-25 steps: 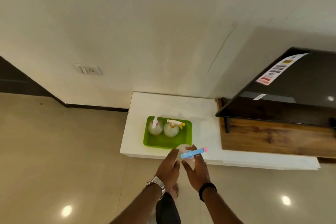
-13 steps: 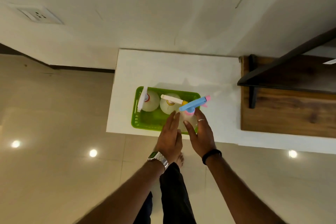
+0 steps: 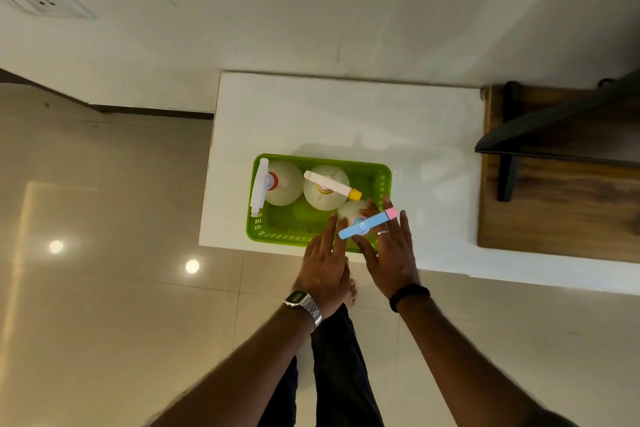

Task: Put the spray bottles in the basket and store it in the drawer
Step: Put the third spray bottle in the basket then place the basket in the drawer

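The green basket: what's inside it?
Three spray bottles stand in the basket: one with a white head, one yellow-tipped, one with a blue head between the left hand and right hand. The hands cover its body and the near corner.

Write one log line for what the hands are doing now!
step: third bottle into basket | both hands: left, right around it | inside: two bottles already | drawer: not yet
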The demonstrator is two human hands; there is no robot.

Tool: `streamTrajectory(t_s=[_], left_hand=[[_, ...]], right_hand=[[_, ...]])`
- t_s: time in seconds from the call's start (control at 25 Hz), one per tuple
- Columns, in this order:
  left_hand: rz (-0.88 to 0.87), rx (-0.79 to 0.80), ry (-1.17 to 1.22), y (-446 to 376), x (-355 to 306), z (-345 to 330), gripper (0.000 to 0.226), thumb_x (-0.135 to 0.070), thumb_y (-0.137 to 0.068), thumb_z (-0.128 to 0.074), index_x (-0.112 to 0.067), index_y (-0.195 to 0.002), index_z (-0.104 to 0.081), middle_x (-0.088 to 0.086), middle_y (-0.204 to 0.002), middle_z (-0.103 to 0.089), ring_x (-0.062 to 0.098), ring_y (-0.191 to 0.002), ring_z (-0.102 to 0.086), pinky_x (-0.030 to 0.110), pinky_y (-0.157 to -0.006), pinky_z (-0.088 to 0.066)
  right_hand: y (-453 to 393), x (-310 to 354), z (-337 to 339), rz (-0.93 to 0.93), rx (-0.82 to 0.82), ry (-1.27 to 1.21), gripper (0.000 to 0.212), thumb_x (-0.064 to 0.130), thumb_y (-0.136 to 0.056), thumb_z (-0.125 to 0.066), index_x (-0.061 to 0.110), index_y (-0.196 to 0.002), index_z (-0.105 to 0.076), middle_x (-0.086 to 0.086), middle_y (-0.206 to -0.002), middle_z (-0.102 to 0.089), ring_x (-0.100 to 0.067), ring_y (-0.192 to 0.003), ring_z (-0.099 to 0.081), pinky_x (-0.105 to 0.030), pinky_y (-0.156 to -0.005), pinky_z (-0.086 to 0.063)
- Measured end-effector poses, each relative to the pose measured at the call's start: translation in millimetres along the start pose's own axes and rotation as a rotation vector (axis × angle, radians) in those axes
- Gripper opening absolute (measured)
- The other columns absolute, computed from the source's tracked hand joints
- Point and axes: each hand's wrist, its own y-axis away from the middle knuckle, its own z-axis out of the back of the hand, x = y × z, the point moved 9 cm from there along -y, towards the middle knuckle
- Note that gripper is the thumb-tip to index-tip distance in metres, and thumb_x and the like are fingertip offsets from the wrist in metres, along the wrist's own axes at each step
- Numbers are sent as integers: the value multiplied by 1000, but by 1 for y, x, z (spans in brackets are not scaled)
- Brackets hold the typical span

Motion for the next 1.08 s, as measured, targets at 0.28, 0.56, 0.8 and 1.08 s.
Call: streamTrajectory(t_s=[0.28,0.56,0.8,1.08], left_hand=[[42,-82,-13,7,0,5,73,-14,-93,-45,-5,-158,-14,11,-169,-6,26,-157,-2,48,-127,-11],[87,-87,-146,93,84,-30,88,-37,-88,-48,-12,-160,-5,13,-169,6,30,-157,7,47,-126,-4],[510,221,-128,167,209,-77,82,-51,-97,-36,-13,-160,2,7,-168,15,26,-153,24,45,-126,-1],[751,-345,837,92,281,1,52,-22,-103,-48,-12,-152,-33,9,-158,-36,30,-147,-33,40,-118,-31]], right_hand=[[13,-3,6,-21,-30,-38,68,36,-96,-61,15,-153,-31,-5,-165,-20,-20,-155,-9,-44,-125,-15],[125,-41,-7,-388,-77,-47,68,34,-94,-51,25,-156,-22,3,-167,-14,-16,-154,-10,-41,-116,-17],[235,-60,-104,-555,692,213,64,40,-99,-44,22,-156,-21,3,-167,-9,-19,-154,10,-48,-123,-7],[168,-30,-105,-381,510,264,62,38,-99,-43,22,-156,-24,4,-166,-14,-15,-155,1,-45,-122,-5]])
